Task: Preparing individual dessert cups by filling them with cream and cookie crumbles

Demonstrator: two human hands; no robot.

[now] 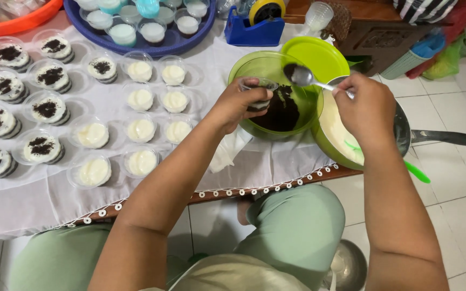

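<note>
Fingers of the left hand point(238, 102) wrap a small clear cup point(259, 92) over the green bowl point(244, 67) of dark crumbs point(282, 114). Right hand point(367, 110) pinches a metal spoon point(302, 76), its crumb-coated bowl just above the cup.

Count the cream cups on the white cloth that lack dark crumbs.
9 plain cups: six in two columns beside the green bowl, three nearer the crumb-topped cups. None looks hidden.

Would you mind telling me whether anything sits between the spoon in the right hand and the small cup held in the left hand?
Nothing visible does. The metal spoon in the right hand hangs just right of the small clear plastic cup in the left hand, both over the green plastic bowl of dark crumbs, with open air between.
</note>
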